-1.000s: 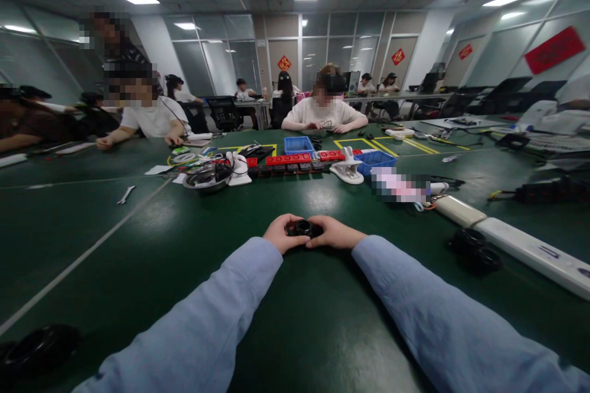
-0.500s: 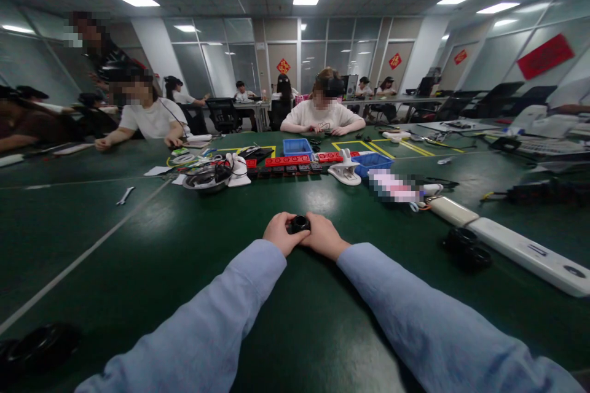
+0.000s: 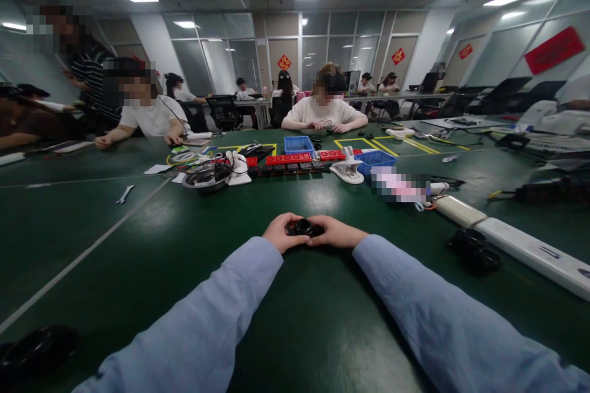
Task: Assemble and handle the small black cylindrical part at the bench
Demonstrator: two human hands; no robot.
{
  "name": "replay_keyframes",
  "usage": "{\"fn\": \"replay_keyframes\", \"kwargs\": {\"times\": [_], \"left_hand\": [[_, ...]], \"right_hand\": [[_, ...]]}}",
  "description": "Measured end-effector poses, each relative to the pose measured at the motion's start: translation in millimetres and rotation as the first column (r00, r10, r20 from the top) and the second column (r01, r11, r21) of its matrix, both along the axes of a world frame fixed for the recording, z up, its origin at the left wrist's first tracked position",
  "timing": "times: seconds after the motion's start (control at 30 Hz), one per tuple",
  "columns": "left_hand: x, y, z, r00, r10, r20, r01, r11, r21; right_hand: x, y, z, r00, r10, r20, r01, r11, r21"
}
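A small black round part [image 3: 303, 227] with a ring-shaped top rests on the green table [image 3: 138, 239] straight ahead of me. My left hand [image 3: 281, 233] curls round its left side and my right hand [image 3: 335, 233] grips its right side, fingers closed on it. Both arms in light blue sleeves reach forward from the near edge. The underside of the part is hidden by my fingers.
Black round parts [image 3: 474, 250] lie to my right beside a long white bar [image 3: 530, 249]. Another black part [image 3: 39, 347] sits near left. Farther off: a metal bowl [image 3: 206, 176], red blocks [image 3: 295, 159], blue bins [image 3: 298, 144], a wrench [image 3: 125, 194]. People sit across the table.
My right hand, which had closed over the part half a second ago, has drawn back to its right side. A standing person at far left has shifted position.
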State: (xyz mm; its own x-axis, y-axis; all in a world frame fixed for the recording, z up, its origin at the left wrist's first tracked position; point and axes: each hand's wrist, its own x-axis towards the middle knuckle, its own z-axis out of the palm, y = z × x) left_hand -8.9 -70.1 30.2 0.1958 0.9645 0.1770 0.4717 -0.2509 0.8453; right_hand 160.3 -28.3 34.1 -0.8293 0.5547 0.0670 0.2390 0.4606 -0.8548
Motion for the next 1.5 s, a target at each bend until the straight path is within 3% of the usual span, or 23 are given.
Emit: {"fn": "replay_keyframes", "kwargs": {"times": [0.27, 0.53, 0.7, 0.8, 0.97, 1.03, 1.17, 1.3, 1.4, 1.5], "left_hand": [[2, -2, 0.4, 1.0, 0.016, -0.018, -0.016, 1.0, -0.001], [-1, 2, -9.9, 0.996, 0.056, -0.073, -0.052, 0.997, 0.065], [1, -1, -10.0, 0.982, 0.128, -0.138, -0.11, 0.985, 0.134], [5, -4, -8.8, 0.962, 0.204, -0.181, -0.175, 0.971, 0.165], [9, -6, -8.9, 0.915, 0.343, -0.213, -0.292, 0.927, 0.237], [8, -6, -8.8, 0.925, 0.326, -0.194, -0.28, 0.932, 0.231], [3, -4, -9.1, 0.954, 0.234, -0.189, -0.189, 0.955, 0.228], [-1, -1, -9.4, 0.974, 0.161, -0.161, -0.129, 0.973, 0.19], [-1, 0, -8.5, 0.991, 0.075, -0.115, -0.061, 0.991, 0.118], [1, 0, -8.5, 0.999, 0.02, -0.041, -0.017, 0.996, 0.084]], "right_hand": [[1, -1, 2.2, 0.999, -0.017, 0.036, 0.018, 0.999, -0.046], [-1, -2, -2.6, 0.993, -0.11, 0.029, 0.112, 0.99, -0.08], [-6, -1, -12.1, 0.97, -0.238, 0.048, 0.234, 0.97, 0.066], [-13, -5, -18.2, 0.918, -0.386, 0.088, 0.355, 0.901, 0.252], [-27, -22, -18.6, 0.728, -0.673, 0.128, 0.546, 0.683, 0.486], [-29, -26, -15.8, 0.701, -0.7, 0.136, 0.557, 0.656, 0.509], [-20, -21, -10.5, 0.857, -0.509, 0.084, 0.443, 0.809, 0.387], [-7, -8, -7.6, 0.982, -0.187, 0.017, 0.183, 0.972, 0.149], [-2, -3, -4.9, 0.997, -0.081, 0.01, 0.081, 0.997, 0.017], [0, -2, -0.9, 0.998, -0.053, 0.026, 0.054, 0.998, -0.011]]}}
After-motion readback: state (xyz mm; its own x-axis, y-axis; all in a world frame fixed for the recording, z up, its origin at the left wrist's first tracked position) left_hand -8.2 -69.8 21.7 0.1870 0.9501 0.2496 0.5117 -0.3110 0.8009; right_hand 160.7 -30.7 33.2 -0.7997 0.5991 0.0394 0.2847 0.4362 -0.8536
